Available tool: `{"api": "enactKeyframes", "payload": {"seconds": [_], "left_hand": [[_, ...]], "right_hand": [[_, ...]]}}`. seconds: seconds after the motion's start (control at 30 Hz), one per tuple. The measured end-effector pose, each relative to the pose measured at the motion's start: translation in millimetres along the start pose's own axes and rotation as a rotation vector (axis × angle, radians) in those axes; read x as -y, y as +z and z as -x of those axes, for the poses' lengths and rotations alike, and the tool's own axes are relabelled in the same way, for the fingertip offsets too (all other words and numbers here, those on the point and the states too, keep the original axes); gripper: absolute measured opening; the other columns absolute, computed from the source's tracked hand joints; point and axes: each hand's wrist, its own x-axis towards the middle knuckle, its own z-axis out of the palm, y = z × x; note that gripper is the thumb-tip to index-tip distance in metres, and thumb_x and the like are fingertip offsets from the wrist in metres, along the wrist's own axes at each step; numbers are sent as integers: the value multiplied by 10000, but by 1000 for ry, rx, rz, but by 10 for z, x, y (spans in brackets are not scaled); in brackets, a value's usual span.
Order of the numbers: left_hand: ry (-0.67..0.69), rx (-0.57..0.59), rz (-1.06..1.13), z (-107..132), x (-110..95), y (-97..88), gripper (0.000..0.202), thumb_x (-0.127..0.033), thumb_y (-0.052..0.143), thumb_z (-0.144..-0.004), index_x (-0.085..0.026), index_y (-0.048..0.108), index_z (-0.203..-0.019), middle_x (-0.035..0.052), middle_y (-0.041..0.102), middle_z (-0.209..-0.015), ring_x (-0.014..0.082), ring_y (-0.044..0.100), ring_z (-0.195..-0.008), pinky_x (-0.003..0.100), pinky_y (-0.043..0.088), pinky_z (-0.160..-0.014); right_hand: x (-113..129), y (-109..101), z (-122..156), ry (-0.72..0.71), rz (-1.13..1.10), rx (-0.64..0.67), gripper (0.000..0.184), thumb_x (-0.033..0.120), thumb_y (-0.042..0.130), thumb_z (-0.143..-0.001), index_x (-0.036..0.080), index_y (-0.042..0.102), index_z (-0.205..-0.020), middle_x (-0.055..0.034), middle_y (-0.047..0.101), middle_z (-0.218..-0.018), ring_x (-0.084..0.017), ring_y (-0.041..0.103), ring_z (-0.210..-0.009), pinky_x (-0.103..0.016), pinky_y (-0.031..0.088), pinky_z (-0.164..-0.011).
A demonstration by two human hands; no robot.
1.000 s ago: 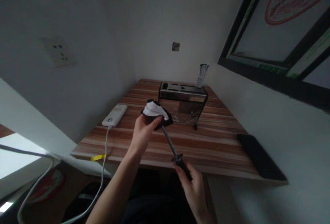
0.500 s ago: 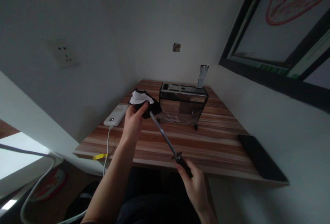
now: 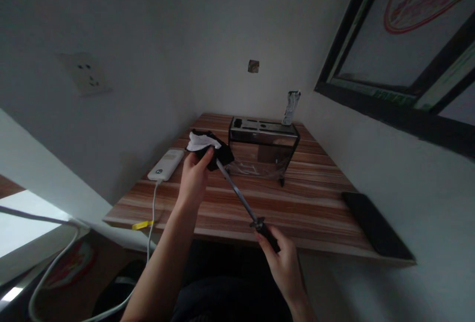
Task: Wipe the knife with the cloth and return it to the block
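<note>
Right hand (image 3: 284, 262): our grip wraps round the black handle (image 3: 268, 239), we think the best spot to hold | metal rod (image 3: 240, 195): over the desk (image 3: 311, 210), looks stiff, hard, maybe slippery | left hand (image 3: 194, 173): our grip pinches the cloth (image 3: 202, 141), likely soft and light, by the rod's far end

Indoor rm, type unclear, w/ wood tbl (image 3: 319, 213), wall socket (image 3: 87, 74), framed pic (image 3: 386, 60).

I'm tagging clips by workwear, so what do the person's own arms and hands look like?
The left hand and right hand are both bare, with no gloves, rings or watch to be seen. The left forearm shows no sleeve within the frame. Dark clothing shows between the arms.
</note>
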Motion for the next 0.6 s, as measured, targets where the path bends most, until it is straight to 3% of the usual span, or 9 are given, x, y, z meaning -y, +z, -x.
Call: {"api": "enactKeyframes", "payload": {"seconds": [0.13, 0.43, 0.6], "left_hand": [[-40, 21, -102, 160, 82, -20, 373, -375, 802, -596, -139, 682, -857, 45, 724, -858, 166, 665, -844, 249, 490, -775], [-199, 269, -252, 727, 192, 148, 308, -313, 751, -653, -142, 701, -905, 87, 734, -947, 211, 672, -893, 297, 508, -821], [-318, 381, -322, 941, 306, 200, 291, -299, 747, -647, -131, 685, -877, 97, 738, -895, 241, 681, -871, 319, 524, -794]], "right_hand": [[24, -1, -6, 5, -7, -20, 229, 363, 596, -861, 193, 731, -936, -80, 750, -920, -253, 704, -884, -295, 547, -773], [115, -1, -68, 3, -84, -61, 215, 342, 599, -853, 185, 729, -922, -94, 746, -928, -270, 696, -911, -296, 562, -747], [102, -28, -81, -19, -67, -109, 238, 347, 601, -851, 169, 726, -946, -103, 745, -920, -269, 703, -843, -307, 563, -724]]}}
